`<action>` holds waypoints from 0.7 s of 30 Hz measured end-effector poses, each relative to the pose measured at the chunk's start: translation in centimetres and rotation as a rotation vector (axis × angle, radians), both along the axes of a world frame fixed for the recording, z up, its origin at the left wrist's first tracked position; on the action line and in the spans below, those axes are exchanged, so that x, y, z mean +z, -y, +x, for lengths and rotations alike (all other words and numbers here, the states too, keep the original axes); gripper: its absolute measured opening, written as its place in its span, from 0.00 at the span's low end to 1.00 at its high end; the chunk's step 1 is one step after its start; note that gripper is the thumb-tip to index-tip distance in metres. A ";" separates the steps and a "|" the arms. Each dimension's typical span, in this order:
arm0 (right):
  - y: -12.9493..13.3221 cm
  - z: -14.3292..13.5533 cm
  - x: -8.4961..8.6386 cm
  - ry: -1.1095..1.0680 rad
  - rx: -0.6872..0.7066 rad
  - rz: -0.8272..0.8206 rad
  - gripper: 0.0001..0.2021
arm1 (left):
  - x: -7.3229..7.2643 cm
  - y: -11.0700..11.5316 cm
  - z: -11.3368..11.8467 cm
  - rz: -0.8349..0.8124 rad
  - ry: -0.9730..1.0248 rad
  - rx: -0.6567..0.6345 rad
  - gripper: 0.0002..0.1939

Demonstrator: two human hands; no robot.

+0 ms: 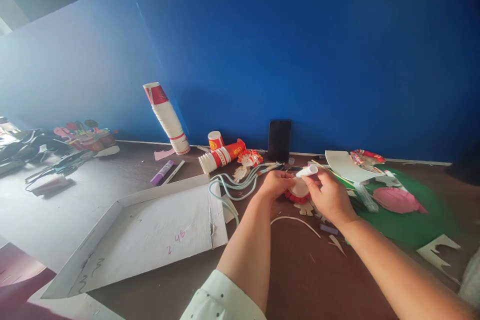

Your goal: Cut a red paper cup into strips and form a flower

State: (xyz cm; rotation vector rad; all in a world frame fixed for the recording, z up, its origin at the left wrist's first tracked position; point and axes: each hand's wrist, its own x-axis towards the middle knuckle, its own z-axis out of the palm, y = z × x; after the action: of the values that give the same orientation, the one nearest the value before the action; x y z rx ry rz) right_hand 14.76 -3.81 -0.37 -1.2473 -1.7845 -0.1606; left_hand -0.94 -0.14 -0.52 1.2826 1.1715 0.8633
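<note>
My right hand (pixel 332 197) is closed around a white glue stick (pixel 308 171), held tilted between thumb and fingers. My left hand (pixel 276 185) pinches the edge of a cut paper cup (pixel 299 189) with a pale round base and a red fringe. The glue stick is just above this cup; whether they touch is unclear. Pale cut paper strips (pixel 304 208) lie right below the cup. A small purple cap (pixel 329 229) rests on the table near my right wrist.
A shallow white box lid (pixel 150 240) is at left. Behind it are a leaning cup stack (pixel 168 120), lying red cups (pixel 223 156) and a pale cable (pixel 234 187). A phone (pixel 279 141) stands against the blue partition. Green sheet (pixel 408 227) and pink paper (pixel 397 200) lie right.
</note>
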 end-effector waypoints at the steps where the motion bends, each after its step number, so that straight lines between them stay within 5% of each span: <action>1: 0.1 0.1 0.0 -0.017 0.009 -0.004 0.10 | 0.0 0.0 0.0 0.000 0.003 0.005 0.11; 12: -0.3 0.1 -0.2 0.010 0.027 0.016 0.09 | 0.4 0.2 0.0 -0.012 0.018 -0.020 0.11; 21: 0.7 0.0 1.4 -0.126 -0.036 -0.047 0.11 | 0.3 -0.1 0.2 -0.027 0.059 0.019 0.08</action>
State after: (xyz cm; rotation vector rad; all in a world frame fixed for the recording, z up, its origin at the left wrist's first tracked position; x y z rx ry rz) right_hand 14.78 -4.50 1.02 -1.2953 -1.6663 -0.0592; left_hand -0.74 -0.07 -0.19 1.2179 1.1467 0.8909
